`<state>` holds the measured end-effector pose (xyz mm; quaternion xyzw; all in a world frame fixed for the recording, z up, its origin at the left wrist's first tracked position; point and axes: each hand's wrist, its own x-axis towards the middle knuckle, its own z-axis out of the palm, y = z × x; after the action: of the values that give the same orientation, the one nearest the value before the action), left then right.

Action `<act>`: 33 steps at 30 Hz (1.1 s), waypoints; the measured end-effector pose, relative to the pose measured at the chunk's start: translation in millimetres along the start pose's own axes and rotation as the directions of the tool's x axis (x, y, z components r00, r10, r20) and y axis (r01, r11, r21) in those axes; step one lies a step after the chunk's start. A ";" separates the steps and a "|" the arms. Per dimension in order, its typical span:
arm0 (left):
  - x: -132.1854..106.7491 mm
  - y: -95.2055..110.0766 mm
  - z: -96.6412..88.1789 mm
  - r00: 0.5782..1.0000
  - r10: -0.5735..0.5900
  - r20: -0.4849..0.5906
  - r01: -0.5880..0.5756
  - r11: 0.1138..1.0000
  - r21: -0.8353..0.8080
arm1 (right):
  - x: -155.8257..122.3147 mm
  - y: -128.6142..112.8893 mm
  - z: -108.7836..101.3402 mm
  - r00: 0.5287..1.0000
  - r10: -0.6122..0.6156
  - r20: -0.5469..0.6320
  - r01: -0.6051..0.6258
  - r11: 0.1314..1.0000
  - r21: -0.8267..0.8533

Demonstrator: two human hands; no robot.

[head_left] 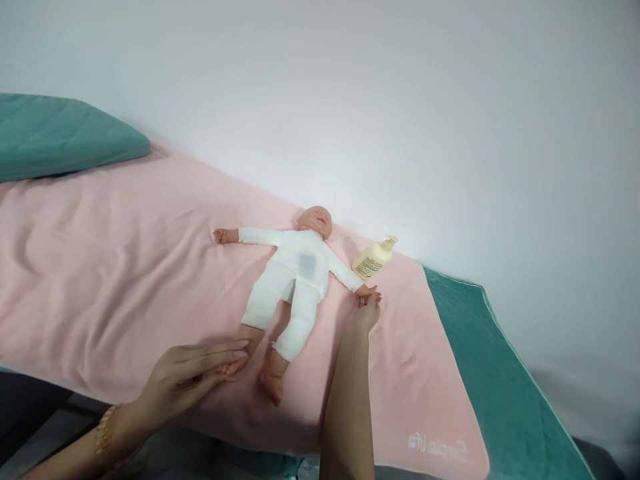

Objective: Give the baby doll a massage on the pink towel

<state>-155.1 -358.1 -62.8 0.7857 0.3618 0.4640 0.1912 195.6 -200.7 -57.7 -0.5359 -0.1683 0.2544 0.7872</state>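
Note:
A baby doll (305,267) in a white bodysuit with long legs lies on its back on a pink blanket (125,280). Its arms are spread, its legs point towards me, and a grey square patch shows on its torso. My left hand (195,373) holds the doll's foot (233,367) on the left, fingers fairly straight, with the foot between them and the thumb. On the right, my right hand (367,315) grips the doll's hand (367,291), its fingers curled and partly hidden. The doll's other foot (273,383) rests free on the blanket.
A pale yellow pump bottle (373,259) lies tilted beside the doll's arm, near the white wall (350,120). A green cushion (65,137) sits at the far left. Green cloth (480,340) extends past the blanket on the right. The blanket's near edge faces me.

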 end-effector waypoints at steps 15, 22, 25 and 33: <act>-17.8 7.0 8.7 0.989 -0.108 -0.097 0.106 0.994 -0.023 | -17.3 -13.8 10.3 0.997 -0.082 0.011 0.083 0.994 -0.076; 38.0 16.7 -2.6 0.953 -0.246 -0.178 0.246 0.969 -0.026 | -66.6 -34.5 36.3 0.880 -0.453 0.142 0.474 0.855 -0.212; 72.7 23.7 -3.8 0.920 -0.319 -0.227 0.306 0.948 -0.094 | -76.7 -27.8 37.8 0.754 -0.533 0.385 0.637 0.736 -0.229; 144.1 20.8 2.8 0.888 -0.412 -0.204 0.363 0.901 -0.238 | -70.4 -9.9 37.7 0.240 -0.508 0.827 0.920 0.391 -0.026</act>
<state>-100.2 -264.4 34.2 0.6102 0.4862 0.5441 0.3087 120.3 -215.9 -34.0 -0.4289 -0.7536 -0.0306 0.4972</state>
